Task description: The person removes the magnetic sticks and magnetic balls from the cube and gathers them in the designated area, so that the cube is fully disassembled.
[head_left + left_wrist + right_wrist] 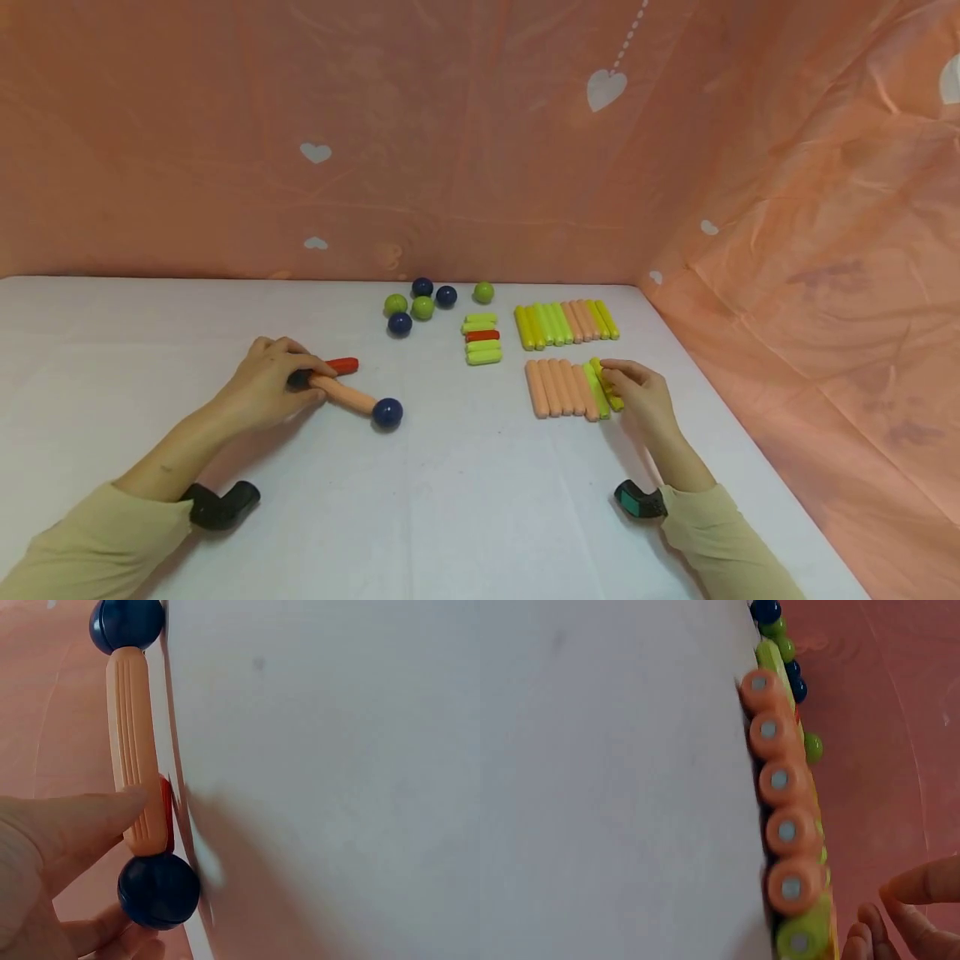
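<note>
My left hand point(273, 379) pinches a peach stick point(133, 742) between thumb and fingers. One dark blue ball point(387, 413) sits on the stick's far end and another dark blue ball point(158, 890) on its near end, by the fingers. A red stick point(342, 366) extends from the near ball, partly hidden behind the peach one. My right hand point(640, 396) is at the right end of the front row of sticks, its fingertips by a yellow stick point(617, 402) lying slightly askew. In the right wrist view no stick shows between its fingers point(922, 889).
Beside the yellow stick lie a lime stick point(597, 392) and several peach sticks point(558, 387). Behind is another row of mixed sticks point(551, 323). Short lime sticks point(483, 357) and a short red stick point(482, 336) lie left of it. Green balls point(423, 307) and blue balls point(400, 324) stand near the cloth backdrop point(480, 192).
</note>
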Tool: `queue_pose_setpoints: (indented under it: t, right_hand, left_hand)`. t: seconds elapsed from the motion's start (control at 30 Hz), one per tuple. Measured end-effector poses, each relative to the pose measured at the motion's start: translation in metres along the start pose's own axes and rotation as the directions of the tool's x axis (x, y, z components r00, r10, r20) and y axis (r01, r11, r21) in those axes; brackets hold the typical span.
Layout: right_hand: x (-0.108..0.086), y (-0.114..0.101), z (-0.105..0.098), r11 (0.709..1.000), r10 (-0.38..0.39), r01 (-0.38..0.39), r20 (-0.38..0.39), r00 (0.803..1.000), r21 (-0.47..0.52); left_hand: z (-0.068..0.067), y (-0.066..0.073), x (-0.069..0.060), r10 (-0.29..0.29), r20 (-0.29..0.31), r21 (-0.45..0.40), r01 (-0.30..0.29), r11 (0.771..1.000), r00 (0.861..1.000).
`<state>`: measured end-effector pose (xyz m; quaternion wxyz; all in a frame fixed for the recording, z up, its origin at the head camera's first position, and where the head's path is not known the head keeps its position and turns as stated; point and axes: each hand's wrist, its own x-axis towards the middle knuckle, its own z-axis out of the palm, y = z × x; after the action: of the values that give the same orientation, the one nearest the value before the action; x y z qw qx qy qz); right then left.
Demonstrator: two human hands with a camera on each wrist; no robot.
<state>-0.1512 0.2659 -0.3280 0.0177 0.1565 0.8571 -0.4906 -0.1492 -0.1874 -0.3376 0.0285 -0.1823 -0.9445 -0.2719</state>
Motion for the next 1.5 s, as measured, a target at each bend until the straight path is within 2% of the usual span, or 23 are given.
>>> queue_pose_setpoints:
  t: [0.1,0.23,0.4,0.53,0.8,1.0,1.13,1.17,1.37,1.4,1.5]
  right_hand:
    - [0.001,-0.009,0.012,0.998,-0.049,0.049,-0.004,0.999,0.049]
    - [0.001,-0.019,0.029,0.987,-0.107,0.101,0.042,0.993,0.125]
    - [0.003,-0.028,0.049,0.974,-0.148,0.127,0.104,0.983,0.190]
    - [0.002,-0.035,0.064,0.974,-0.158,0.129,0.150,0.976,0.187]
    - [-0.002,-0.046,0.093,0.975,-0.165,0.114,0.279,0.946,0.189]
    - [-0.005,-0.052,0.109,0.966,-0.230,0.175,0.332,0.915,0.188]
    - [-0.008,-0.059,0.118,0.967,-0.247,0.202,0.389,0.888,0.153]
    - [-0.009,-0.061,0.121,0.966,-0.255,0.213,0.413,0.874,0.146]
    - [-0.012,-0.069,0.137,0.940,-0.316,0.332,0.574,0.756,0.081]
    - [-0.012,-0.071,0.140,0.934,-0.321,0.351,0.590,0.741,0.067]
    - [-0.014,-0.074,0.147,0.917,-0.329,0.397,0.617,0.715,0.030]
  left_hand:
    - [-0.001,0.000,-0.002,-0.020,0.042,-0.026,0.021,0.999,0.999]
    - [0.000,0.001,-0.004,-0.024,0.096,-0.054,0.029,0.998,0.995]
    - [-0.001,0.003,-0.006,-0.011,0.110,-0.057,0.017,0.998,0.994]
    - [-0.001,0.004,-0.008,-0.014,0.113,-0.057,0.020,0.998,0.994]
    - [0.002,0.008,-0.012,-0.015,0.127,-0.076,0.025,0.997,0.992]
    - [0.002,0.010,-0.013,-0.026,0.125,-0.071,0.035,0.997,0.992]
    - [0.003,0.012,-0.012,-0.037,0.145,-0.079,0.049,0.996,0.989]
    - [0.003,0.012,-0.012,-0.038,0.150,-0.081,0.051,0.995,0.988]
    - [0.005,0.015,-0.011,-0.051,0.151,-0.074,0.062,0.995,0.987]
    - [0.005,0.015,-0.011,-0.051,0.149,-0.075,0.063,0.995,0.988]
    - [0.005,0.016,-0.010,-0.050,0.145,-0.078,0.062,0.995,0.988]
